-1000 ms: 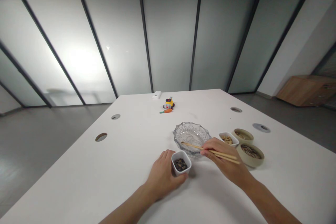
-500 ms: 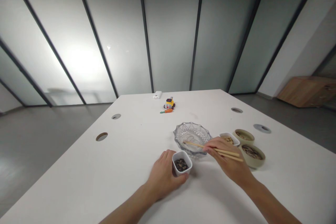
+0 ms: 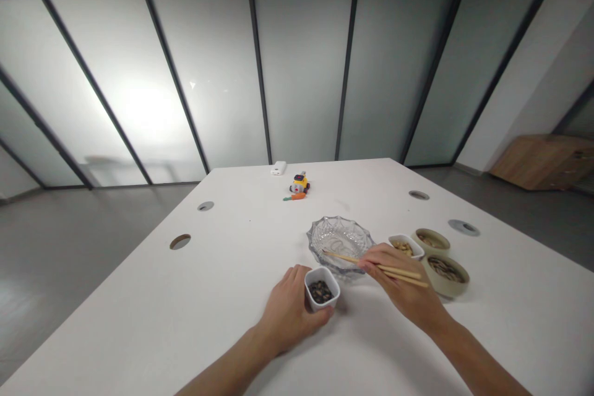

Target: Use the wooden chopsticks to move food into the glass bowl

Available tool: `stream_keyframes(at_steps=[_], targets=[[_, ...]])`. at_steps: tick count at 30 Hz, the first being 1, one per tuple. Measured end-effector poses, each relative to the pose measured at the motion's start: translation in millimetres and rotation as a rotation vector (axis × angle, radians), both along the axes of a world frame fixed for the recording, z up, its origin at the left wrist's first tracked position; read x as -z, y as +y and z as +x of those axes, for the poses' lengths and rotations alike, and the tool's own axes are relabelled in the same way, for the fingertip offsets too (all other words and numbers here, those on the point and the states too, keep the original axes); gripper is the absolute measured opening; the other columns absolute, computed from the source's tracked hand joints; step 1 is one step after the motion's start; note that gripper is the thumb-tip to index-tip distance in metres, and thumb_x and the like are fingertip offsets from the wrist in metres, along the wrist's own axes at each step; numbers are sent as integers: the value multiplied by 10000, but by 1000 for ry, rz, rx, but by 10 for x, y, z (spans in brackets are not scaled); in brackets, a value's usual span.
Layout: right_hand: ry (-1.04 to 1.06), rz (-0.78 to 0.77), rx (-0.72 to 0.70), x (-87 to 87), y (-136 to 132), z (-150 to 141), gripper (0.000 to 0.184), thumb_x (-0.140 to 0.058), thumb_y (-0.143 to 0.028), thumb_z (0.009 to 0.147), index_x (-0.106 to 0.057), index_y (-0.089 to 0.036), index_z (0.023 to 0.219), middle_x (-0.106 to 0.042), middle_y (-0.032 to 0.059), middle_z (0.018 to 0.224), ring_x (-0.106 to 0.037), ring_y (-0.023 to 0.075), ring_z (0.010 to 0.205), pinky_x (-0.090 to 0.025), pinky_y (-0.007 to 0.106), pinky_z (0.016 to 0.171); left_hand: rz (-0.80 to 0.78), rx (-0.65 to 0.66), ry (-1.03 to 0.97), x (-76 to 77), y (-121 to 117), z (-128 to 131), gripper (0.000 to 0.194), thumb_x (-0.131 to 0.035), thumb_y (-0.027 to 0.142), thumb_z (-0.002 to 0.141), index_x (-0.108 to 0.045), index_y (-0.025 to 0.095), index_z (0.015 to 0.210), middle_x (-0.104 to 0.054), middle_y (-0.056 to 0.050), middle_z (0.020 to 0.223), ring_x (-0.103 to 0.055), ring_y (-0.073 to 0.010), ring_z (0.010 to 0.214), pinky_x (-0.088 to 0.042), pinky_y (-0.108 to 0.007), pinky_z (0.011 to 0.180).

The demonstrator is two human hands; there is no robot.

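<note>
My left hand point(image 3: 292, 304) is wrapped round the left and near sides of a small white square bowl point(image 3: 322, 307), which holds dark seeds point(image 3: 320, 291). In my right hand point(image 3: 403, 288) is a pair of wooden chopsticks point(image 3: 346, 257), pointing left. Their tips reach over the near left part of a clear glass bowl point(image 3: 341, 223) with a scalloped rim; whether something tiny is pinched at the tips I cannot tell. Right of the glass bowl, partly behind my right hand, stands a white dish point(image 3: 418, 249) with pale pieces in it.
Two greenish round bowls point(image 3: 457, 288) with contents stand at the right. Farther back on the white table point(image 3: 232, 297) are a yellow toy vehicle point(image 3: 300, 184), an orange carrot-shaped item point(image 3: 296, 197) and a white box-like device point(image 3: 278, 167). Round holes point(image 3: 180, 242) pierce the tabletop near its sides.
The chopstick tips have shifted very slightly left over the glass bowl. My left hand and the white square bowl stay where they were.
</note>
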State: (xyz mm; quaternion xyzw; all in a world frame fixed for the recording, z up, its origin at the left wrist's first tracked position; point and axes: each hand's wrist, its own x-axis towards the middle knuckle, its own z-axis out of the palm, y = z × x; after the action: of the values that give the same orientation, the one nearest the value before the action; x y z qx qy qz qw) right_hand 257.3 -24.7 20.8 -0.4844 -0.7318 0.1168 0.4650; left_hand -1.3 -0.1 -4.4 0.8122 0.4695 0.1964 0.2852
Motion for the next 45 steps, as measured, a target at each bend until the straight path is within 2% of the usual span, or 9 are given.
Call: stream_keyframes(at_steps=[12,18,31,37,45], targets=[[19,26,27,30,14,6,217,-656,-398,1014,-764,-267,878,-741,35,903,-704,201,837,-570,319,780,21,-1,-11,40,16,3,344,-765,357,800,-575,247,1066,-651,-43,1127,-599,-260,1065,-437,-362,868],[43,51,-9,22,11,-8,200,-660,-376,1012,-755,-253,885,-736,37,887,-695,194,810,-567,314,756,19,-1,-13,25,11,5,353,-768,365,798,-574,246,1068,-651,-47,1125,-598,-263,1062,-440,-370,875],[63,-43,-5,66,6,-78,270,-624,-450,1021,-744,-245,892,-731,58,897,-675,220,843,-553,343,770,21,-7,-3,-3,0,10,333,-760,352,797,-570,241,1047,-652,-44,1108,-603,-258,1051,-442,-363,865],[39,-4,-23,59,1,-90,236,-621,-409,1030,-743,-255,899,-715,43,890,-673,208,833,-553,333,776,-6,-1,-3,-8,10,10,355,-775,357,788,-576,240,1058,-652,-48,1121,-600,-259,1068,-444,-361,884],[34,111,71,39,9,-43,242,-613,-403,1033,-738,-257,887,-740,41,859,-700,209,820,-559,328,742,-16,-8,11,-13,5,3,356,-767,369,794,-570,247,1064,-658,-53,1143,-603,-264,1087,-447,-366,894]])
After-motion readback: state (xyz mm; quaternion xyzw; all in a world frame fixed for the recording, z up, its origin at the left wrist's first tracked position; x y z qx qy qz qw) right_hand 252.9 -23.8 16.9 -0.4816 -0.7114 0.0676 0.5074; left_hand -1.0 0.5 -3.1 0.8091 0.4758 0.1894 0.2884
